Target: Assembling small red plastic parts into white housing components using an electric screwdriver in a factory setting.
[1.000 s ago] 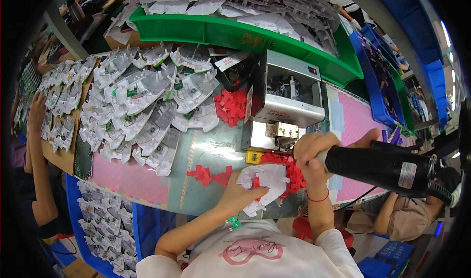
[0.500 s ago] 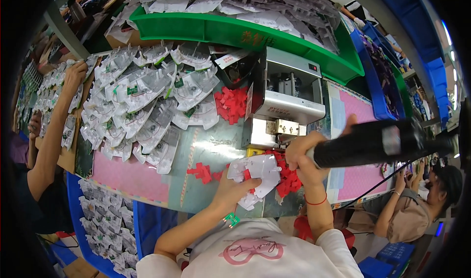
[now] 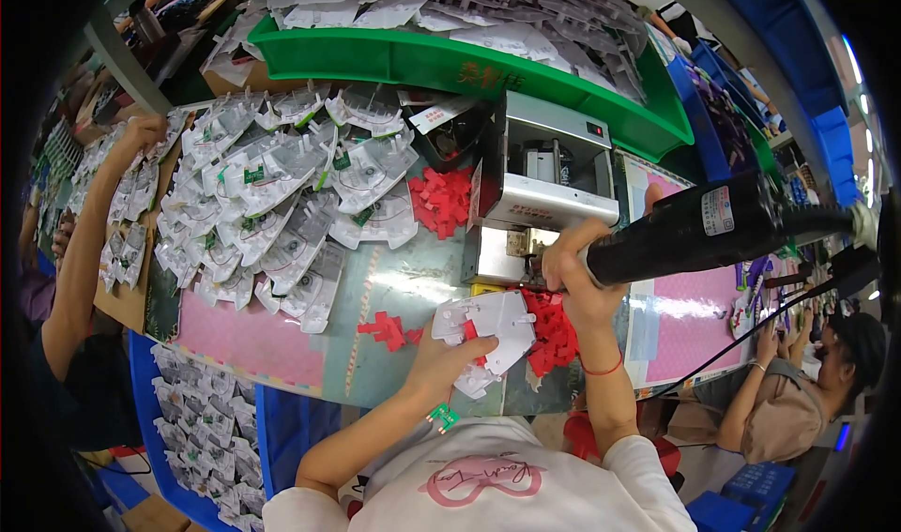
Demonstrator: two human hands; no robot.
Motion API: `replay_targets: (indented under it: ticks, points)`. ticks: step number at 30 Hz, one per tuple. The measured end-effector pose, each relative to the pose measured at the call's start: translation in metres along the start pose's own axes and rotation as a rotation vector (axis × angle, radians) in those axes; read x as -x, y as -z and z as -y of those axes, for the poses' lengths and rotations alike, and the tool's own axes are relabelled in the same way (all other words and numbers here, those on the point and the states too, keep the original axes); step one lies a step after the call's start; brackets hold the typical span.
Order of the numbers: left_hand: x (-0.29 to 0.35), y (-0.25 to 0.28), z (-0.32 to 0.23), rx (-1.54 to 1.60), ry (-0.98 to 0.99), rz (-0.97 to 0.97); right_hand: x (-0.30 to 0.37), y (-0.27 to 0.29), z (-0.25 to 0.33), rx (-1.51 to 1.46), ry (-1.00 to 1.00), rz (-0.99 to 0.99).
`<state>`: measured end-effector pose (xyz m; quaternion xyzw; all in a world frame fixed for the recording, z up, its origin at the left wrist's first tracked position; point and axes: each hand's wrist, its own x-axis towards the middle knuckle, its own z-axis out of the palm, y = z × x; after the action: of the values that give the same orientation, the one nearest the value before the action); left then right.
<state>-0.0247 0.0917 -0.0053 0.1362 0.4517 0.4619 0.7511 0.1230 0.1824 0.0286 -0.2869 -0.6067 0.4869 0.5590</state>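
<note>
Printing [image 3: 490, 74] on bin [image 3: 413, 59], shirt [image 3: 479, 485], perhaps tool [image 3: 690, 234]

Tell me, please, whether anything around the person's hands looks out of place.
Perhaps one thing: a small green board dangles below the left hand, outside the held white plastic part, whereas some piled parts carry green boards on them.

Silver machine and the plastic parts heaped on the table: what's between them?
In the head view, a pile of red pieces and, beyond it, a black bin.
</note>
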Motion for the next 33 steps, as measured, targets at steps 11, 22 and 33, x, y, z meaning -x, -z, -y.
replay_targets:
  ticks: [11, 22, 33]
  points:
    - [0.002, -0.001, -0.009, 0.011, -0.005, 0.047, 0.043, -0.021, 0.029, -0.576, -0.07, 0.128]
    - [0.003, -0.001, -0.009, -0.029, 0.014, 0.084, 0.036, -0.024, 0.026, -0.648, -0.052, 0.393]
    - [0.007, -0.005, -0.006, -0.04, -0.047, -0.025, 0.044, -0.027, 0.025, -0.451, 0.03, 0.338]
